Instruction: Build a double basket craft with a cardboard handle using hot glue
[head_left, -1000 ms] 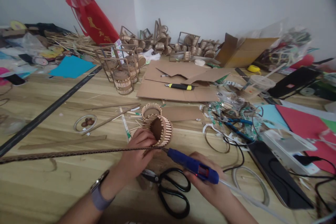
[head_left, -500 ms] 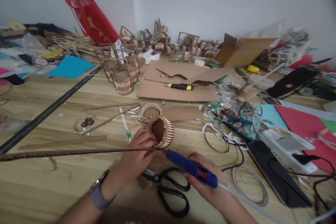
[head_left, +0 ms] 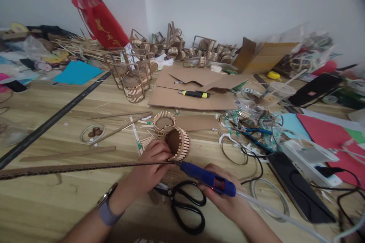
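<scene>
My right hand [head_left: 221, 190] is closed around a blue hot glue gun [head_left: 207, 178], its nozzle at the end of a long cardboard strip [head_left: 85, 167]. A pale glue stick [head_left: 270, 210] trails from the gun's back. My left hand [head_left: 152, 163] pinches the strip's end beside a small round cup faced with wooden sticks [head_left: 182, 144], which lies tilted with its mouth toward me. Whether those fingers also grip the cup is hidden. Just behind is a stick-edged ring [head_left: 164, 121]. Black-handled scissors [head_left: 188, 207] lie below the gun.
A cardboard sheet [head_left: 194, 102] carries a utility knife [head_left: 195, 94]. Frames with small barrels [head_left: 133, 89] stand behind on the left. To the right lie a phone [head_left: 302, 190], a power strip [head_left: 310, 159], cables, pliers [head_left: 258, 136] and a tape roll [head_left: 269, 201]. Nuts [head_left: 95, 132] sit inside a ring.
Both hands keep nearly the same place. The glue gun's nozzle stays at the strip's end, and the strip's far left end sits slightly lower.
</scene>
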A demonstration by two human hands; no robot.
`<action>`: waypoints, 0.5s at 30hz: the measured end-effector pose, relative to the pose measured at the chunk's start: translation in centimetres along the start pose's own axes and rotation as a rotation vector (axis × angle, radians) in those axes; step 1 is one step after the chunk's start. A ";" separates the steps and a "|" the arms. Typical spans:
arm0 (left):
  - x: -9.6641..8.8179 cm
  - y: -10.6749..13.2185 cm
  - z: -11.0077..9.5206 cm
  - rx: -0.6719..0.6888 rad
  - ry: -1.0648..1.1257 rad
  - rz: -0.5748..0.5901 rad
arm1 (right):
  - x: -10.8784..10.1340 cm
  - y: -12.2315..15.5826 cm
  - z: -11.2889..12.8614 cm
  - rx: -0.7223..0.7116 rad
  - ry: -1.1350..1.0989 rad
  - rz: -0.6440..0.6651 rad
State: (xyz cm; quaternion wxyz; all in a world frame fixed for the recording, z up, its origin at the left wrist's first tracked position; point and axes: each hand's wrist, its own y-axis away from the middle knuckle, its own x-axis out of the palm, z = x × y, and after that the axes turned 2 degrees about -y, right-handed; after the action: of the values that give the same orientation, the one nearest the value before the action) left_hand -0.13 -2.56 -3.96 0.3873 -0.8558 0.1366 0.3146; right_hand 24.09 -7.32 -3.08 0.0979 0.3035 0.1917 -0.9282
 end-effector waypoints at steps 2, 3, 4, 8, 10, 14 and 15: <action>-0.1 0.0 0.1 0.001 0.015 0.007 | -0.1 0.0 0.0 0.002 0.006 0.008; -0.1 0.0 0.1 0.000 0.017 0.007 | -0.1 0.0 0.1 0.000 0.008 0.011; -0.1 0.0 0.1 -0.002 0.017 0.004 | -0.2 0.0 0.1 0.000 0.012 0.013; -0.3 -0.1 0.0 -0.001 0.007 -0.019 | -0.2 0.0 0.2 0.007 0.021 0.014; -0.4 -0.2 0.0 0.000 0.002 -0.024 | -0.2 0.0 0.2 0.003 0.020 0.013; -0.5 -0.2 -0.1 0.010 -0.002 -0.034 | -0.2 0.1 0.0 0.015 0.024 0.006; -0.5 -0.2 -0.1 0.014 -0.002 -0.040 | -0.3 0.1 0.0 0.017 0.026 0.006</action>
State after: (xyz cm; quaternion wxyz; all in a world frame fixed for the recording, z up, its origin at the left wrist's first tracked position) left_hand -0.36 -2.44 -3.49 0.3995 -0.8553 0.1214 0.3068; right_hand 24.33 -7.41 -2.93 0.0955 0.3170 0.1841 -0.9255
